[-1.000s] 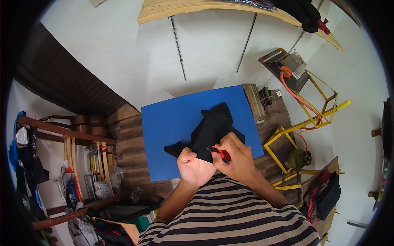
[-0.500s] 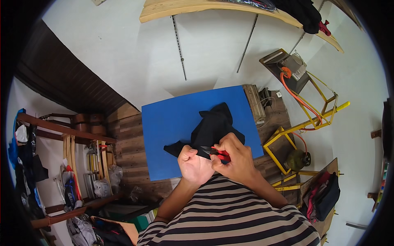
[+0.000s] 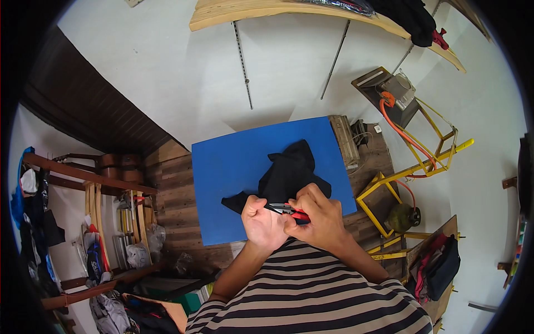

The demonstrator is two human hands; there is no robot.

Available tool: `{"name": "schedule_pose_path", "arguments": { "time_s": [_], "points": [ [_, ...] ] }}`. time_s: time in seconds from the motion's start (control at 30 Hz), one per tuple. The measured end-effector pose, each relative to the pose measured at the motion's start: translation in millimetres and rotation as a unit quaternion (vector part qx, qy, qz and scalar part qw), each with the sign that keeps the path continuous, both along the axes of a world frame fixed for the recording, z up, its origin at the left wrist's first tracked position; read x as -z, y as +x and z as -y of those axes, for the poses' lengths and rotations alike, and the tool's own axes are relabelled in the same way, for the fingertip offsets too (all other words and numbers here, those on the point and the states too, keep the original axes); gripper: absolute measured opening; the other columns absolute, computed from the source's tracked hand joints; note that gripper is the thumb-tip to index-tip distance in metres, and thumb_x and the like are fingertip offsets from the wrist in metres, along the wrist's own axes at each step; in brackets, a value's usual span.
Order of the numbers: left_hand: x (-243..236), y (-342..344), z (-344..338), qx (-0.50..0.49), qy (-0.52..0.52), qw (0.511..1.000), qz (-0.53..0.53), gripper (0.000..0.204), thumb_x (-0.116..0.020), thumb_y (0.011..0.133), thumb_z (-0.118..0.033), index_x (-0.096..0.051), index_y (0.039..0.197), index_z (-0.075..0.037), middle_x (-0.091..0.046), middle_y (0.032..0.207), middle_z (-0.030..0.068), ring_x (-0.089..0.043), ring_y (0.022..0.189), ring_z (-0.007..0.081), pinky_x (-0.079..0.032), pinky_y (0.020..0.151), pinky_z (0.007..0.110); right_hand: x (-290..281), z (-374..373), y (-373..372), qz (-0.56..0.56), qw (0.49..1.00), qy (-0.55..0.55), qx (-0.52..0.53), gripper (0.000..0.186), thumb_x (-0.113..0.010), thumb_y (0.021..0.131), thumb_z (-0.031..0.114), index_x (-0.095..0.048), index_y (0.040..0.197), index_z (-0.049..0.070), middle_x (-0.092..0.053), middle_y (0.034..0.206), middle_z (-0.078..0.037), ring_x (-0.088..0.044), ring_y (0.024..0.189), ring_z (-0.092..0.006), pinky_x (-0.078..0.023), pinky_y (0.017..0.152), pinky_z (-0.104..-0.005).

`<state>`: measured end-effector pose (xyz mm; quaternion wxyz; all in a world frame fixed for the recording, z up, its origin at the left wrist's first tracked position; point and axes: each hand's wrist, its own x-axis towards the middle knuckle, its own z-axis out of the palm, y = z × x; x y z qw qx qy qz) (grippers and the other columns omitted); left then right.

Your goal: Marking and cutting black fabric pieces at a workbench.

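Note:
A black cloth garment (image 3: 288, 171) lies bunched on the blue tabletop (image 3: 219, 167), its near edge drawn up to my hands. My left hand (image 3: 265, 228) is closed on that edge, pinching it between thumb and curled fingers. In my right hand (image 3: 320, 218) is a small pair of red-handled thread snips (image 3: 300, 215). The metal blades point left toward the left fingertips and touch or nearly touch the cloth there. Any thread between them is too small to make out.
On the left stands a wooden shelf rack (image 3: 105, 181) with bags and cloth. To the right are a yellow metal frame (image 3: 389, 181), an orange hose (image 3: 409, 136) and a green gas cylinder (image 3: 401, 217). Wooden slats (image 3: 345, 142) stand by the table's far right corner.
The snips' blades, spread apart before, now lie closer together and reach slightly further left. My right fingers have squeezed tighter on the handles. My left hand and the cloth stay almost in place.

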<state>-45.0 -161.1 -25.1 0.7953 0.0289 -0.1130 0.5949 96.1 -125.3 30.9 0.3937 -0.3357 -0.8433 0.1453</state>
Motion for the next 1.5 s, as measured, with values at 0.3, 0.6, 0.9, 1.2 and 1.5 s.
{"name": "schedule_pose_path", "arguments": {
  "time_s": [0.3, 0.6, 0.9, 1.2, 1.5],
  "points": [
    [-3.6, 3.0, 0.8, -0.019, -0.031, 0.999, -0.001, 0.046, -0.04, 0.087, -0.025, -0.055, 0.12, 0.004, -0.062, 0.118, 0.0164, -0.06, 0.105, 0.0323, -0.044, 0.095, 0.043, -0.4, 0.5, 1.4, 0.004, 1.0, 0.006, -0.005, 0.023, -0.07, 0.07, 0.021, -0.058, 0.079, 0.004, -0.053, 0.079, -0.005, -0.057, 0.052, -0.0171, -0.047, 0.043, -0.0279],
    [-5.2, 3.5, 1.6, -0.021, -0.014, 1.0, 0.004, 0.045, -0.039, 0.087, -0.024, -0.056, 0.119, 0.004, -0.063, 0.117, 0.0162, -0.061, 0.103, 0.0319, -0.043, 0.096, 0.042, 4.3, 1.0, 2.4, 0.0, 1.0, 0.015, -0.015, 0.024, -0.071, 0.07, 0.021, -0.057, 0.079, 0.004, -0.053, 0.079, -0.005, -0.057, 0.052, -0.0174, -0.047, 0.044, -0.0281],
    [5.8, 5.3, 3.0, -0.04, -0.009, 0.999, -0.001, 0.048, -0.039, 0.086, -0.027, -0.056, 0.119, 0.004, -0.063, 0.118, 0.018, -0.058, 0.108, 0.0342, -0.041, 0.099, 0.044, 9.4, 4.1, -1.6, -0.043, 0.999, -0.011, 0.021, 0.026, -0.072, 0.069, 0.02, -0.056, 0.081, 0.002, -0.054, 0.08, -0.008, -0.058, 0.054, -0.0203, -0.049, 0.045, -0.0296],
    [-7.3, 6.6, 2.6, -0.051, -0.029, 0.998, -0.013, 0.052, -0.041, 0.083, -0.025, -0.053, 0.125, 0.003, -0.06, 0.125, 0.0153, -0.054, 0.115, 0.0315, -0.036, 0.104, 0.042, 8.2, 5.2, -3.0, -0.052, 0.996, -0.068, 0.034, 0.025, -0.072, 0.07, 0.01, -0.054, 0.086, 0.004, -0.056, 0.084, -0.01, -0.061, 0.061, -0.0225, -0.048, 0.048, -0.0311],
    [-4.0, 9.6, 4.9, -0.075, -0.044, 0.994, -0.064, 0.062, -0.042, 0.08, -0.025, -0.044, 0.135, 0.004, -0.049, 0.137, 0.0162, -0.046, 0.125, 0.0308, -0.029, 0.11, 0.043, 11.3, 0.8, 2.9, -0.075, 0.992, -0.096, 0.021, 0.021, -0.069, 0.078, 0.013, -0.054, 0.088, 0.002, -0.055, 0.08, -0.008, -0.059, 0.058, -0.0188, -0.048, 0.049, -0.0301]
  ]
}}
